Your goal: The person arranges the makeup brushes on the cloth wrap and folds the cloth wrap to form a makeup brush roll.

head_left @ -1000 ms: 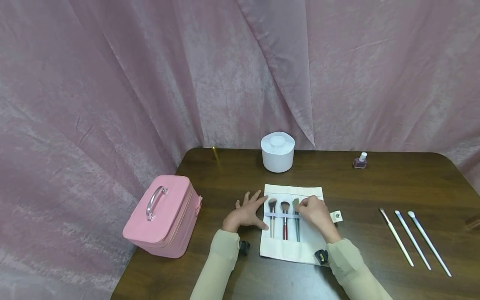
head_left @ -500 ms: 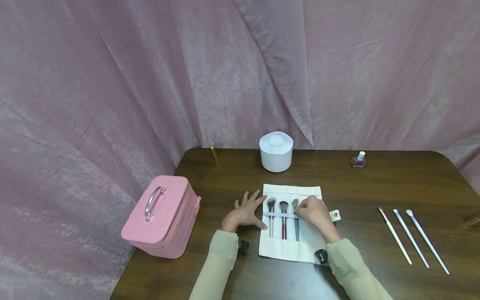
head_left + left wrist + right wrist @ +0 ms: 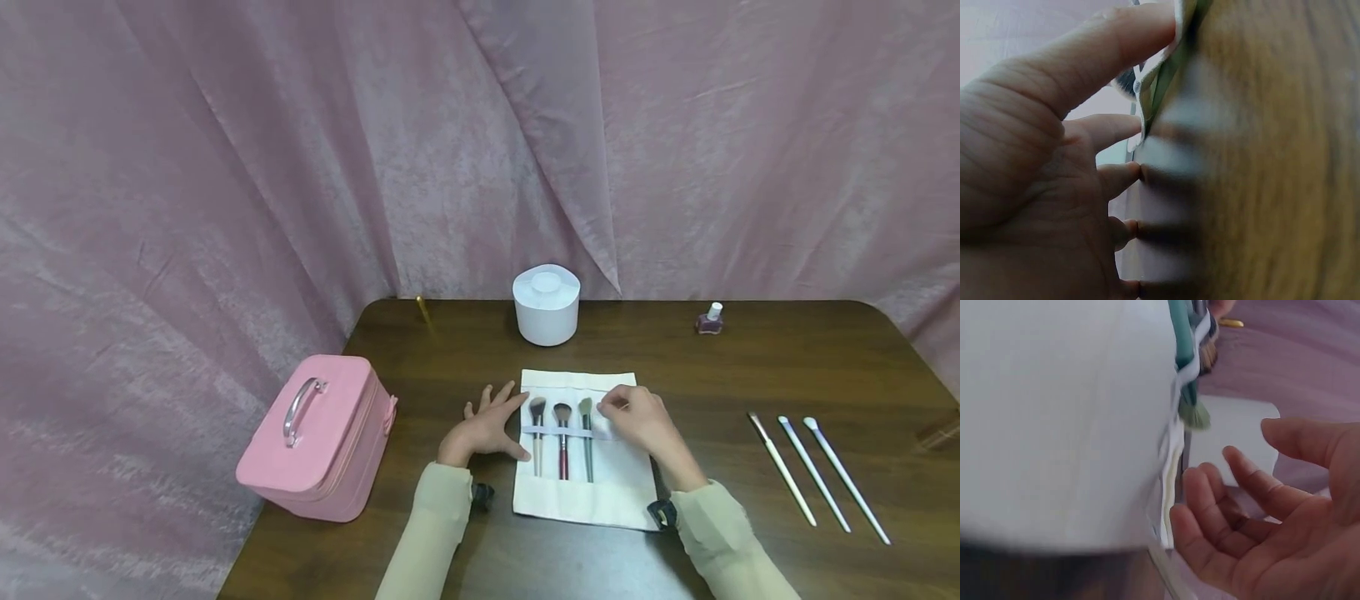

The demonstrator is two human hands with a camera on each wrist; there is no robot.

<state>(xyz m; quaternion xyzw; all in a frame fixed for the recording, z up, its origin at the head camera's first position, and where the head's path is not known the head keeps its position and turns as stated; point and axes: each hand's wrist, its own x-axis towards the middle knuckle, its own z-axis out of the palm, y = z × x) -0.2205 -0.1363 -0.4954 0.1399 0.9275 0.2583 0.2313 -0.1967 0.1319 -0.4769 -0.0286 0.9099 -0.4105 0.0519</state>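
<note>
On the worktop (image 3: 750,350) our left hand (image 3: 486,428) lies flat with straight fingers at the left edge of the white brush roll (image 3: 581,500). Three brushes (image 3: 562,437) sit under its band, and our right hand (image 3: 637,418) hovers just right of them, fingers loosely curled and holding nothing.

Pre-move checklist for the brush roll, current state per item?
1. Left hand steadies the brush roll: ok, flat on the table with the thumb at the roll's left edge.
2. Right hand free: ok, the right wrist view shows relaxed fingers holding nothing.
3. Three brushes under the elastic band: ok, side by side, bristles toward the far edge.
4. Free band space to the right of the green brush: cannot tell, the right hand covers it.
5. Three loose brushes reachable: ok, lying apart on the table, to the right of the roll.
</note>
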